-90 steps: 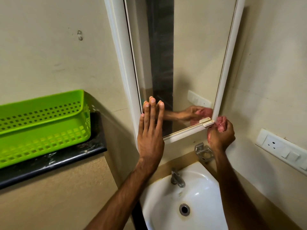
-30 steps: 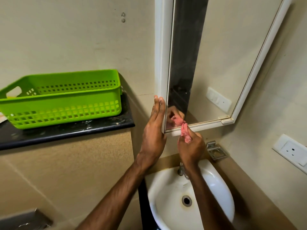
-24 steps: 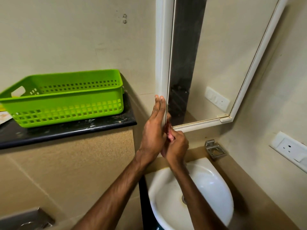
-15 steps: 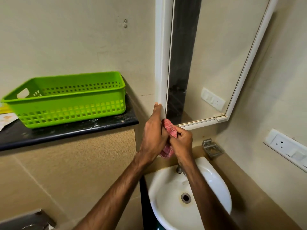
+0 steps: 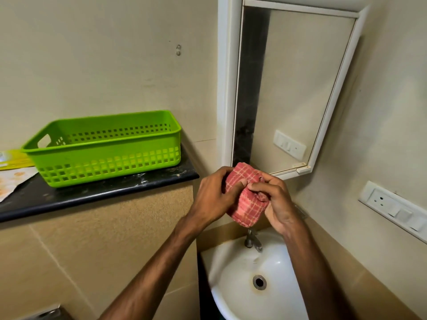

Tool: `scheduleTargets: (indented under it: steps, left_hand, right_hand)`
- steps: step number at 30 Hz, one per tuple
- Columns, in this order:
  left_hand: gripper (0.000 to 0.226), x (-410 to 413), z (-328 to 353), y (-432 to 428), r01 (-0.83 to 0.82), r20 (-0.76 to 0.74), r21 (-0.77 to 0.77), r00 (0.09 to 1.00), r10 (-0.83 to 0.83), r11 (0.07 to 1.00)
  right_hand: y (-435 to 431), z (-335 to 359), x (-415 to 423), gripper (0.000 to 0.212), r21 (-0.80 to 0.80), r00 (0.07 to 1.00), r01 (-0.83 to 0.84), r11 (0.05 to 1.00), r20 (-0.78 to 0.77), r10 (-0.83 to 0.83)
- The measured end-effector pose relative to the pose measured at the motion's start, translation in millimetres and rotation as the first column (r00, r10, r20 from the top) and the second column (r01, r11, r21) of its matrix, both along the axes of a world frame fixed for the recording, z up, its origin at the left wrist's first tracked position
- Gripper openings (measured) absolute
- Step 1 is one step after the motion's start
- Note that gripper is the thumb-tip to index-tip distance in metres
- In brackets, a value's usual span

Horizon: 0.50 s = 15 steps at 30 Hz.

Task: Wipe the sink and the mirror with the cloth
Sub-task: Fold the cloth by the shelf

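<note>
The cloth (image 5: pixel 246 199), red with a pale check, is bunched into a wad and held in the air above the sink (image 5: pixel 233 271), in front of the lower left corner of the mirror (image 5: pixel 293 88). The left hand (image 5: pixel 213 195) has its grip closed on the cloth's left side, thumb pressed across the front; the right hand (image 5: pixel 276 204) has its grip closed on the right side, fingers curled over the top folds. Directly above the sink's back rim and just below the cloth stands the tap (image 5: pixel 252 240). Left of the sink, a dark counter (image 5: pixel 104 192) carries a green basket (image 5: pixel 104 146). Right of the sink, a white socket plate (image 5: pixel 395 210) sits on the wall.
</note>
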<state>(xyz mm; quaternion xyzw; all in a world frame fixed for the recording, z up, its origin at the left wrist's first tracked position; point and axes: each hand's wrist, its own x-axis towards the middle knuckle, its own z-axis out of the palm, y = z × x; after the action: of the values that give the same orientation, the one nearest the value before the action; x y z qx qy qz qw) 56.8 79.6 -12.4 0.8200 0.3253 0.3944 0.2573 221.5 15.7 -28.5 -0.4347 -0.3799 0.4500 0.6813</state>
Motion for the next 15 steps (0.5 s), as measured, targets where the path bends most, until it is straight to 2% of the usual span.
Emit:
scheduleTargets:
  steps: [2,5,10,12,15]
  left_hand:
    - [0.049,-7.6,12.2,-3.5,-0.004,0.043,-0.008,0.999,0.004,1.0]
    - [0.035,-19.3,28.7,-13.2,-0.041,0.136,0.025,0.99,0.038,0.999]
    - [0.027,-38.3,57.3,-38.6,-0.107,0.255,0.128,0.964,0.071,0.986]
    - [0.026,-47.5,72.7,-45.0,-0.142,0.296,0.173,0.951,0.086,0.975]
    - [0.024,-66.1,98.6,-48.2,-0.171,0.327,0.223,0.94,0.091,0.96]
  right_hand:
    - [-7.2,8.9,2.2,0.052,0.028,0.999,-0.042,0.999,0.029,0.041]
    - [-15.1,27.4,-1.2,0.049,0.069,0.985,-0.081,0.994,0.158,0.07]
    - [-22.9,63.3,-9.3,0.044,0.18,0.915,-0.045,0.983,0.401,-0.031]
    - [-23.9,77.4,-13.2,0.04,0.237,0.908,-0.05,0.97,0.416,-0.055]
    - [-17.7,99.8,-27.3,0.03,0.306,0.933,-0.077,0.949,0.359,-0.04]
